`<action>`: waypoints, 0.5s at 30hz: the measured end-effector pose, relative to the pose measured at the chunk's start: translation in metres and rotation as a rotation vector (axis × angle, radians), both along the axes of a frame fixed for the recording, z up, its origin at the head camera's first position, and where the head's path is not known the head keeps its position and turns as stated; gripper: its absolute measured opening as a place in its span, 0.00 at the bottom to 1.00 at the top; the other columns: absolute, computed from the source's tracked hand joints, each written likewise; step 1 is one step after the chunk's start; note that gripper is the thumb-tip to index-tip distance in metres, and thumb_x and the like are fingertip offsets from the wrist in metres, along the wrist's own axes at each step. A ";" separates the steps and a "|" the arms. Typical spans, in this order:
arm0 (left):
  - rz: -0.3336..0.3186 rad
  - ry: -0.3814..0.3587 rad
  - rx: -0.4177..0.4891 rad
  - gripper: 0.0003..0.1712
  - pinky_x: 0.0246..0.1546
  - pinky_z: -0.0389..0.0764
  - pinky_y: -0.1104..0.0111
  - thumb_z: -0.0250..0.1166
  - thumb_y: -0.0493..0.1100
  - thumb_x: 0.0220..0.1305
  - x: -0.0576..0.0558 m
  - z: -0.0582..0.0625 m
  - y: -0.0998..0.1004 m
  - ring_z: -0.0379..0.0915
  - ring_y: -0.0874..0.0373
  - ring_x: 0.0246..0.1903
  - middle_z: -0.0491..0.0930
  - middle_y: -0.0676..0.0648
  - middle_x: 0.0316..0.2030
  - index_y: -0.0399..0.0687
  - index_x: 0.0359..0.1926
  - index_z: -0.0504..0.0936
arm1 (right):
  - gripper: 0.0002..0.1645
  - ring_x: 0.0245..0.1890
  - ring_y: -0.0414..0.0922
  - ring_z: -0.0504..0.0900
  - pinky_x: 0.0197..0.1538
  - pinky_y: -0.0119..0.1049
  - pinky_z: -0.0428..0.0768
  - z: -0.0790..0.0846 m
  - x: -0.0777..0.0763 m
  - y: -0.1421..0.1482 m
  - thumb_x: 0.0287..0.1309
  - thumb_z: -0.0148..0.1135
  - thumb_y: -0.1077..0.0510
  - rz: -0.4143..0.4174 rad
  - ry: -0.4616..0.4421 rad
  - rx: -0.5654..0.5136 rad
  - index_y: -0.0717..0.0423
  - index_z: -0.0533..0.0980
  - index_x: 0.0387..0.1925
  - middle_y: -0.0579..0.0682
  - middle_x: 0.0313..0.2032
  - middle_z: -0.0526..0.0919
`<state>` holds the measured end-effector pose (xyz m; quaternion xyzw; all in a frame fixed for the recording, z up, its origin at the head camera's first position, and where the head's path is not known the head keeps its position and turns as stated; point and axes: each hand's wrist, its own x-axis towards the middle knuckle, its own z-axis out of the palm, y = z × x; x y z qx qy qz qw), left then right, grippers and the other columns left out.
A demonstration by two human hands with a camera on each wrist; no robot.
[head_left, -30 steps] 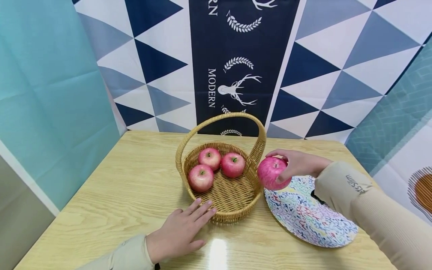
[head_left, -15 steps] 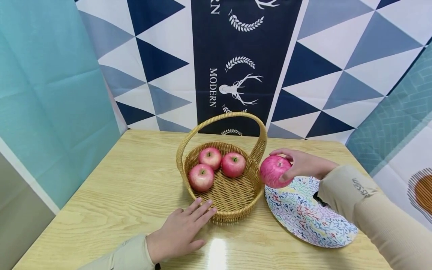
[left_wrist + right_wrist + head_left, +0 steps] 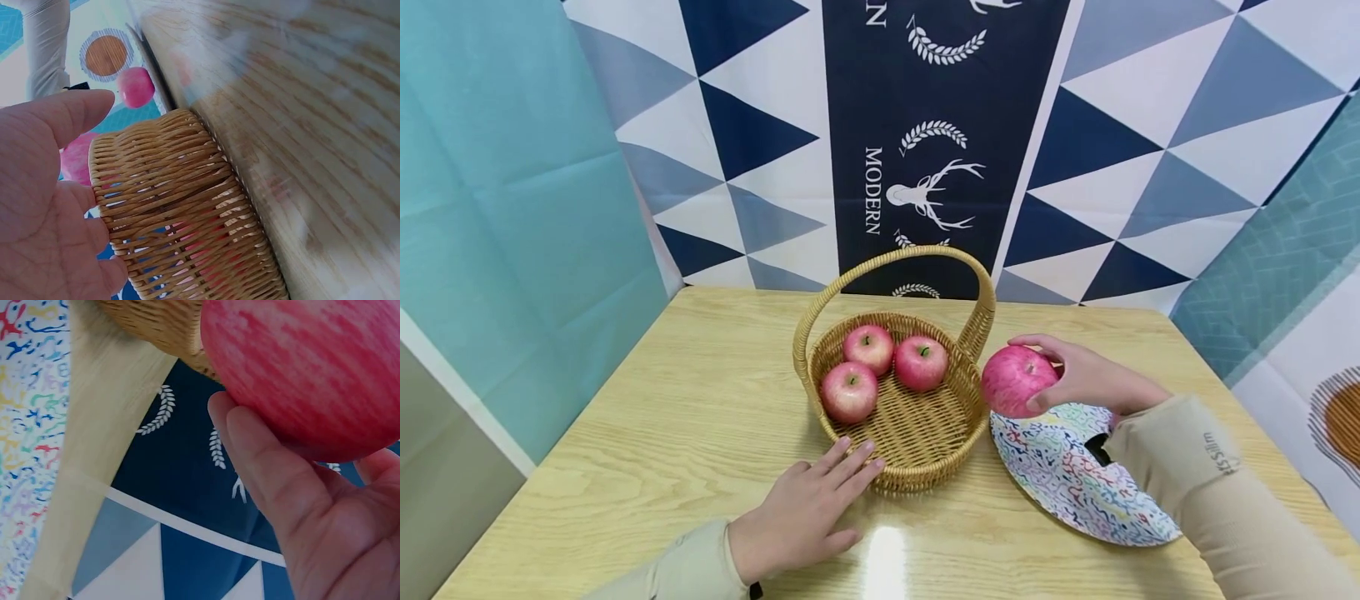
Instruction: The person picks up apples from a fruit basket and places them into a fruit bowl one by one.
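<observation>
My right hand (image 3: 1093, 379) grips a large pink-red apple (image 3: 1018, 382) just right of the wicker basket (image 3: 917, 475), over the edge of the patterned round placemat (image 3: 1052, 467). Fingers and thumb clasp the apple's sides in the right wrist view, where its streaked skin (image 3: 300, 369) fills the upper right. At the basket's near rim lies my left hand (image 3: 801, 521), its fingers extended and fingertips on the wicker. Three apples sit inside the basket towards the left and back: one at the back (image 3: 868, 350), one at the right (image 3: 921, 363) and one in front (image 3: 849, 392).
Another pink apple (image 3: 135, 87) shows beyond the basket in the left wrist view; in the head view the right wrist mostly covers it. The basket's tall handle (image 3: 895, 260) arches over the bowl. A patterned cloth (image 3: 760, 150) hangs behind the wooden table (image 3: 715, 375).
My right hand has shifted slightly right with the apple, away from the basket's rim. The left hand and the apples in the basket have stayed in place.
</observation>
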<state>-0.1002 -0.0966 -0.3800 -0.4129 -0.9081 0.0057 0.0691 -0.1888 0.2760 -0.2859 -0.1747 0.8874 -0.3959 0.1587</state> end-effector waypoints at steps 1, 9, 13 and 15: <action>0.003 -0.003 -0.003 0.44 0.40 0.78 0.59 0.63 0.62 0.59 0.000 0.000 0.000 0.58 0.49 0.67 0.60 0.46 0.70 0.50 0.71 0.62 | 0.54 0.52 0.59 0.72 0.45 0.47 0.80 -0.002 0.000 0.001 0.40 0.73 0.58 -0.003 -0.008 0.000 0.60 0.56 0.69 0.67 0.58 0.67; 0.008 0.007 -0.008 0.44 0.40 0.78 0.59 0.63 0.62 0.59 0.000 0.001 0.001 0.58 0.48 0.67 0.61 0.46 0.70 0.50 0.71 0.62 | 0.55 0.54 0.60 0.71 0.46 0.48 0.79 -0.013 0.000 0.013 0.42 0.72 0.57 -0.037 -0.053 -0.030 0.57 0.54 0.70 0.68 0.59 0.64; 0.004 0.003 -0.007 0.44 0.39 0.78 0.60 0.63 0.62 0.59 0.000 0.001 0.001 0.58 0.48 0.67 0.61 0.46 0.70 0.49 0.71 0.62 | 0.55 0.54 0.61 0.70 0.47 0.48 0.79 -0.018 0.002 0.021 0.44 0.71 0.59 -0.051 -0.058 -0.065 0.59 0.52 0.71 0.70 0.60 0.63; 0.003 -0.005 -0.013 0.44 0.40 0.78 0.60 0.63 0.62 0.60 0.000 0.001 0.001 0.58 0.48 0.67 0.60 0.46 0.70 0.49 0.71 0.61 | 0.55 0.54 0.61 0.71 0.47 0.48 0.79 -0.023 0.001 0.024 0.45 0.70 0.60 -0.054 -0.041 -0.077 0.60 0.51 0.71 0.71 0.59 0.64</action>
